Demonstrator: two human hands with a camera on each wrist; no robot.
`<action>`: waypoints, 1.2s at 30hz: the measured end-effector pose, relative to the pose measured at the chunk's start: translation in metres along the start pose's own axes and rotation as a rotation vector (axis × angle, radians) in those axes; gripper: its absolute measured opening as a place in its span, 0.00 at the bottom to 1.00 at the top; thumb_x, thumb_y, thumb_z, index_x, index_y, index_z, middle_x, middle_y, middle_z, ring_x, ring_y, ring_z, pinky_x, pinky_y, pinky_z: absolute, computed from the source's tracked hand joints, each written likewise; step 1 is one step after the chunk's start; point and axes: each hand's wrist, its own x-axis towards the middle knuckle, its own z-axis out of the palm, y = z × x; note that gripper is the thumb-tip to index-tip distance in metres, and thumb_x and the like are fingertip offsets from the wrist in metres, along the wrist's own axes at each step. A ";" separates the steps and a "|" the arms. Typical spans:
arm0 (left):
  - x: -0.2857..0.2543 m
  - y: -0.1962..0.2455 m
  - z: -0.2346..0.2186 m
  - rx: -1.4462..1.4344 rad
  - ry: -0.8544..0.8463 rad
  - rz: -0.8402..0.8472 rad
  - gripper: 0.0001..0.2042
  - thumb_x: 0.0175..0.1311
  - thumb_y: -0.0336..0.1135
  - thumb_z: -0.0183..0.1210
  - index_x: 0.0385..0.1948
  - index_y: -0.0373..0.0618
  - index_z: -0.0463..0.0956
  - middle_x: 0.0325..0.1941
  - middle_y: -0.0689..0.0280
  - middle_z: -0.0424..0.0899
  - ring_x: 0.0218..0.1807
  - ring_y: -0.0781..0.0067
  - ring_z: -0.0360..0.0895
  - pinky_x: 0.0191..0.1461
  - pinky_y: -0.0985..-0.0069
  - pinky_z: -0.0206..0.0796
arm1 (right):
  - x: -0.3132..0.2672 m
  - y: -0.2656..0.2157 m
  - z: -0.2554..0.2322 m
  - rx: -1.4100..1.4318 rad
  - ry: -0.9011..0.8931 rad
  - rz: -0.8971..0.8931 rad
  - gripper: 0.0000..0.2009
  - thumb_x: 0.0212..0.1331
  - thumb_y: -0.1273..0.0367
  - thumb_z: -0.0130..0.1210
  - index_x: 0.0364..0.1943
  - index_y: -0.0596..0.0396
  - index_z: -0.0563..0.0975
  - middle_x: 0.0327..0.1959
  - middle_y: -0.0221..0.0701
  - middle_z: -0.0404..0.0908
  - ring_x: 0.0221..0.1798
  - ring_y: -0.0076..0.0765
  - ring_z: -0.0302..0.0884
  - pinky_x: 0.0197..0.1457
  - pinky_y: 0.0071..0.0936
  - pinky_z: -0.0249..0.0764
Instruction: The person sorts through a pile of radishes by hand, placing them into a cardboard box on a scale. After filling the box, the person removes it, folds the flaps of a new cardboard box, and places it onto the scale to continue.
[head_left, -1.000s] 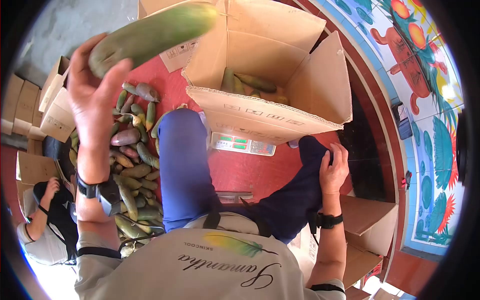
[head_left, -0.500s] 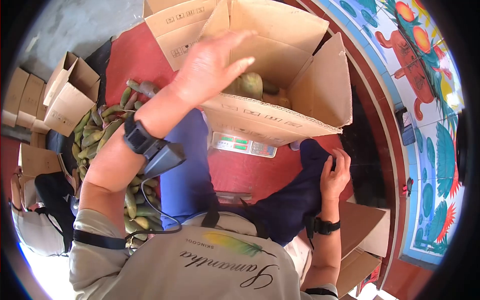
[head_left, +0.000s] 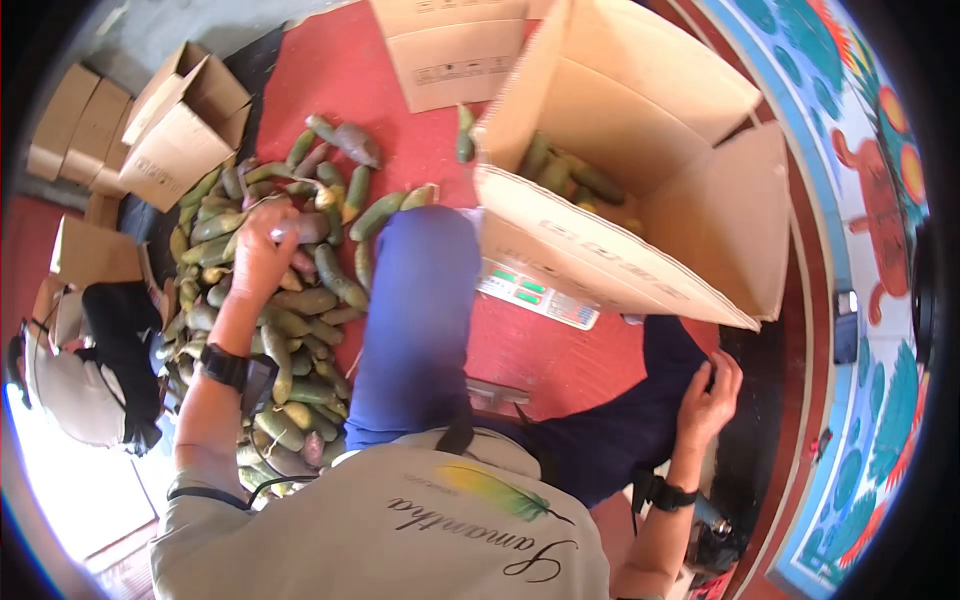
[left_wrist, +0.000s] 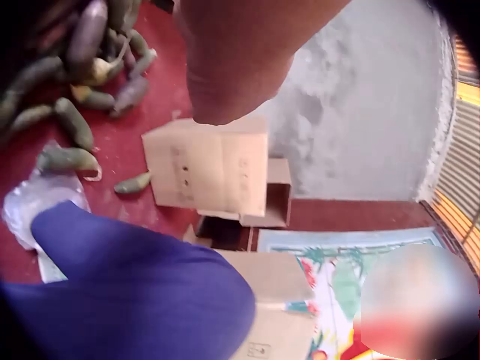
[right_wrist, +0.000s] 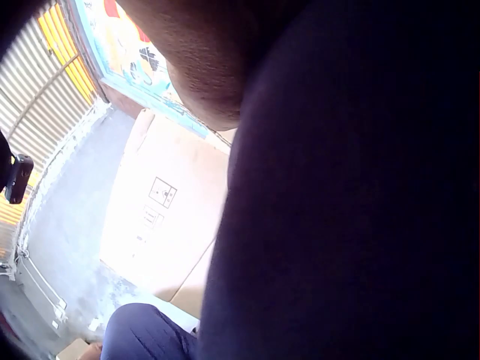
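Note:
In the head view my left hand (head_left: 265,250) reaches into a heap of cucumbers (head_left: 290,325) on the red floor, left of my knee. Its thumb and fingers lie around one end of a purplish-brown cucumber (head_left: 312,228). The left wrist view shows only the heel of this hand, with its fingers hidden. My right hand (head_left: 708,400) rests by my right knee, fingers loosely bent, holding nothing. A tall open cardboard box (head_left: 610,240) stands before me with several green cucumbers (head_left: 575,180) at its bottom.
A digital scale (head_left: 540,295) with green readouts shows at the box's near edge. Another carton (head_left: 455,60) stands behind, and smaller boxes (head_left: 185,125) are at the far left. A person (head_left: 90,370) sits left of the heap. Painted tiles (head_left: 860,480) line the right wall.
My left hand carried a large green cucumber over the box, let it go inside, then swung back left and down to the heap. The right hand stayed by the knee. The head view shifted left.

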 end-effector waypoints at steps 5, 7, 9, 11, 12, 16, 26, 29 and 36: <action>-0.066 -0.075 0.008 0.206 -0.106 -0.241 0.10 0.49 0.32 0.60 0.35 0.42 0.77 0.39 0.55 0.79 0.45 0.50 0.74 0.52 0.62 0.67 | -0.003 0.001 0.004 -0.009 -0.062 0.033 0.07 0.60 0.77 0.51 0.41 0.61 0.76 0.44 0.42 0.77 0.47 0.49 0.76 0.51 0.37 0.72; -0.087 -0.098 0.015 0.256 -0.083 -0.307 0.11 0.48 0.33 0.60 0.35 0.43 0.77 0.40 0.55 0.79 0.46 0.50 0.74 0.52 0.61 0.66 | -0.002 0.001 0.005 -0.036 -0.082 0.041 0.07 0.60 0.76 0.50 0.41 0.61 0.76 0.44 0.42 0.77 0.48 0.48 0.76 0.51 0.37 0.72; -0.101 -0.113 0.016 0.251 -0.150 -0.431 0.12 0.48 0.35 0.62 0.36 0.44 0.77 0.40 0.56 0.79 0.47 0.52 0.74 0.53 0.62 0.66 | 0.000 0.000 0.006 -0.043 -0.096 0.029 0.07 0.60 0.76 0.50 0.41 0.61 0.76 0.44 0.42 0.77 0.48 0.48 0.76 0.51 0.37 0.72; -0.113 -0.126 0.021 0.481 -0.249 -0.503 0.13 0.48 0.37 0.63 0.36 0.44 0.77 0.42 0.58 0.78 0.49 0.53 0.73 0.54 0.63 0.66 | 0.000 0.001 0.006 -0.060 -0.107 0.019 0.07 0.60 0.76 0.50 0.41 0.61 0.76 0.44 0.42 0.77 0.48 0.48 0.76 0.51 0.37 0.72; -0.117 -0.133 0.023 0.525 -0.357 -0.627 0.17 0.49 0.40 0.64 0.40 0.45 0.76 0.46 0.59 0.77 0.52 0.55 0.73 0.55 0.64 0.66 | 0.000 0.002 0.007 -0.078 -0.097 0.000 0.08 0.60 0.76 0.51 0.41 0.60 0.76 0.44 0.41 0.77 0.46 0.48 0.77 0.48 0.37 0.73; -0.152 -0.165 0.041 0.557 -0.501 -0.750 0.24 0.50 0.45 0.64 0.48 0.46 0.71 0.52 0.56 0.73 0.57 0.55 0.71 0.59 0.64 0.64 | 0.002 0.001 0.006 -0.107 -0.114 -0.015 0.08 0.59 0.76 0.51 0.41 0.59 0.77 0.43 0.41 0.77 0.44 0.48 0.77 0.46 0.37 0.74; -0.179 -0.177 0.050 0.401 -0.649 -0.951 0.37 0.38 0.46 0.70 0.52 0.35 0.66 0.53 0.48 0.75 0.59 0.51 0.71 0.60 0.64 0.65 | 0.009 -0.004 0.004 -0.124 -0.136 -0.010 0.06 0.57 0.76 0.52 0.39 0.59 0.76 0.42 0.41 0.77 0.44 0.50 0.77 0.47 0.37 0.74; -0.177 -0.175 0.056 0.337 -0.653 -0.926 0.38 0.36 0.43 0.71 0.52 0.33 0.66 0.54 0.46 0.75 0.57 0.50 0.72 0.60 0.64 0.66 | 0.009 -0.005 0.004 -0.136 -0.129 -0.001 0.06 0.57 0.76 0.52 0.39 0.59 0.76 0.42 0.41 0.78 0.44 0.49 0.77 0.46 0.37 0.74; -0.138 -0.172 0.043 0.277 -0.557 -0.882 0.41 0.37 0.44 0.73 0.55 0.32 0.64 0.51 0.45 0.77 0.56 0.50 0.74 0.58 0.65 0.66 | 0.007 -0.002 0.004 -0.100 -0.092 0.041 0.09 0.52 0.75 0.55 0.39 0.55 0.77 0.39 0.38 0.78 0.39 0.48 0.76 0.43 0.39 0.72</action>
